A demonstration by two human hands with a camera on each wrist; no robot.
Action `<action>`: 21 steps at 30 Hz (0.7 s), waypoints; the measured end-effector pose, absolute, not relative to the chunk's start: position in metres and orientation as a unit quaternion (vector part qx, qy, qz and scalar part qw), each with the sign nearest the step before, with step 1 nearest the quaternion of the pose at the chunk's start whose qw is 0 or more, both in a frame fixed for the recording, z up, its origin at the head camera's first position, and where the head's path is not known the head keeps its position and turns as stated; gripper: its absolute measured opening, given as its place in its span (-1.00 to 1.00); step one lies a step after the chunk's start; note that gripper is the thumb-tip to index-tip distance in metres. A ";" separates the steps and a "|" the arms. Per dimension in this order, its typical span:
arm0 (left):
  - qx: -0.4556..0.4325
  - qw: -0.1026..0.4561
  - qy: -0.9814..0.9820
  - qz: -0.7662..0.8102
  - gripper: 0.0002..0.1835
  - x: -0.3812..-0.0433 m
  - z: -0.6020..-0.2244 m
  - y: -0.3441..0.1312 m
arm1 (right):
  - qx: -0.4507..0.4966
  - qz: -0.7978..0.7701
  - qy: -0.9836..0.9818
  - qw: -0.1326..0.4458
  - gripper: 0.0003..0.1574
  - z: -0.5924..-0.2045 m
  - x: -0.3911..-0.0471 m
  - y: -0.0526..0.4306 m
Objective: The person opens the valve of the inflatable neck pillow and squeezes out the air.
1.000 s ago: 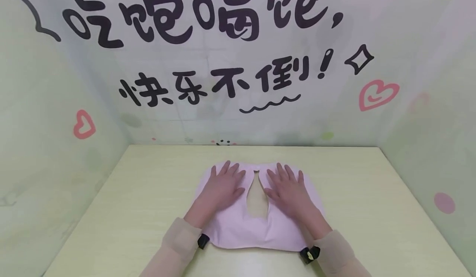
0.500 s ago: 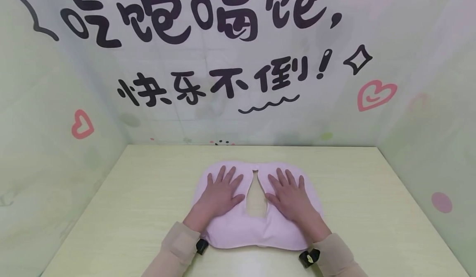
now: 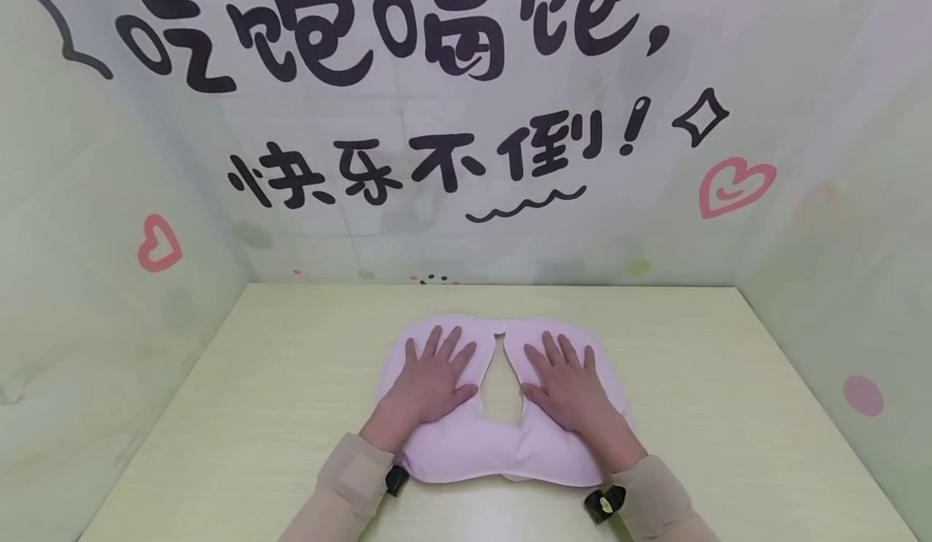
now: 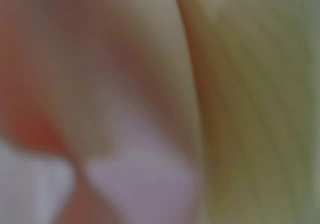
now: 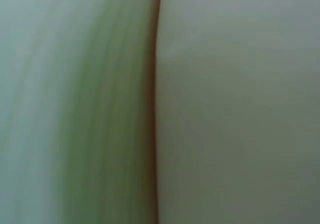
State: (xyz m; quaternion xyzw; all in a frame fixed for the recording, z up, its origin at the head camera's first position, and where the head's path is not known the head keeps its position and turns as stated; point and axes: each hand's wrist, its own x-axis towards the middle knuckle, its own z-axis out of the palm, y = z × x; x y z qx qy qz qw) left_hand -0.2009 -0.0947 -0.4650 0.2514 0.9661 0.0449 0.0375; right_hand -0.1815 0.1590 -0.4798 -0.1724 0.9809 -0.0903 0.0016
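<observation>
A soft pink U-shaped neck pillow (image 3: 488, 449) lies flat on the table, its two arms pointing away from me and nearly meeting at the far end. Through the long gap between them the tabletop shows. My left hand (image 3: 428, 382) rests on the left arm of the pillow, fingers spread and straight, thumb at the inner edge. On the right arm, my right hand (image 3: 574, 384) lies likewise, palm down with fingers apart. The left wrist view is blurred and holds part of the pink cloth (image 4: 155, 194). Close up in the right wrist view is the pillow's edge (image 5: 225, 108).
The pale wooden table (image 3: 255, 412) extends to both sides of the pillow. A printed backdrop (image 3: 408, 235) with large black writing and hearts stands along the back and both sides. Black wrist cameras, the left one (image 3: 396, 480) and the right one (image 3: 604, 504), hang by the pillow's near corners.
Both hands have slid slightly toward me and settled on the pillow, with the left fingers more spread. The pillow's near edge looks smoother and fuller. In the last half second little has moved.
</observation>
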 end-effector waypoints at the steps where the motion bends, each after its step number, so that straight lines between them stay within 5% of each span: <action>1: 0.250 0.040 0.966 0.046 -0.28 -0.201 -0.465 -0.095 | -0.173 -0.090 0.981 0.001 -0.24 -0.480 -0.181 0.159; 13: 0.266 0.056 0.957 0.103 -0.22 -0.177 -0.442 -0.107 | -0.188 -0.135 0.969 -0.092 -0.22 -0.467 -0.156 0.164; 21: 0.280 0.083 0.951 0.103 -0.05 -0.158 -0.445 -0.116 | -0.196 -0.148 0.967 -0.074 -0.22 -0.471 -0.136 0.163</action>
